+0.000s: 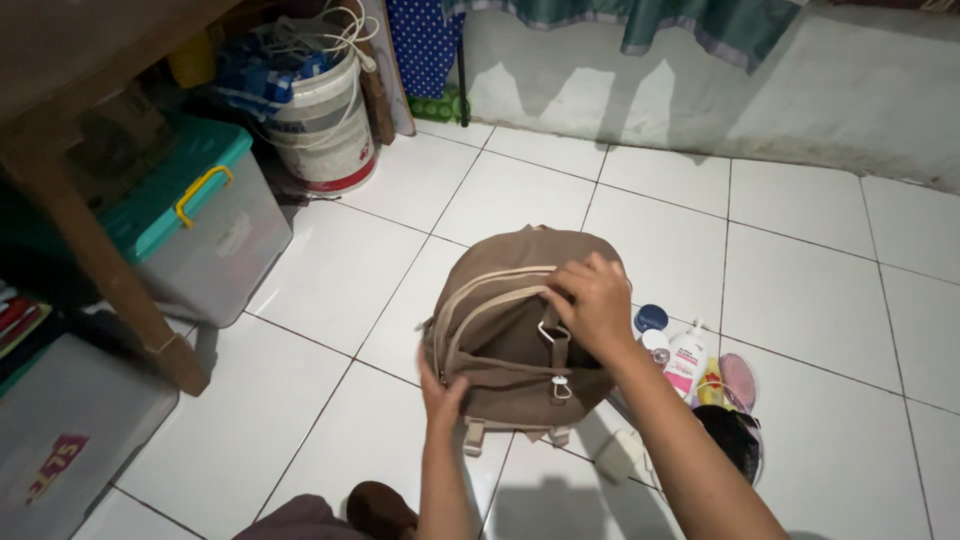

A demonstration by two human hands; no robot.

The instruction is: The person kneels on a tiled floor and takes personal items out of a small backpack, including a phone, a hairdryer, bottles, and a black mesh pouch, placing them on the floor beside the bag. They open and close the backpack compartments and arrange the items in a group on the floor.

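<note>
The light is dim and bluish, the tiles beyond the hands shine palely, and dark shadows lie below them.

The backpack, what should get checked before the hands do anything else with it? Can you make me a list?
1. Left hand steadies the brown backpack at its lower front: ok.
2. Right hand is at the top by the zip: ok.
3. Backpack sits flat on the white tiled floor: ok.
4. Main zip open or shut: cannot tell, the hand covers it.
5. Lotion bottle, small blue-lidded jar and pink round thing lie within reach to its right: ok.
6. What is inside the backpack: cannot tell.
</note>
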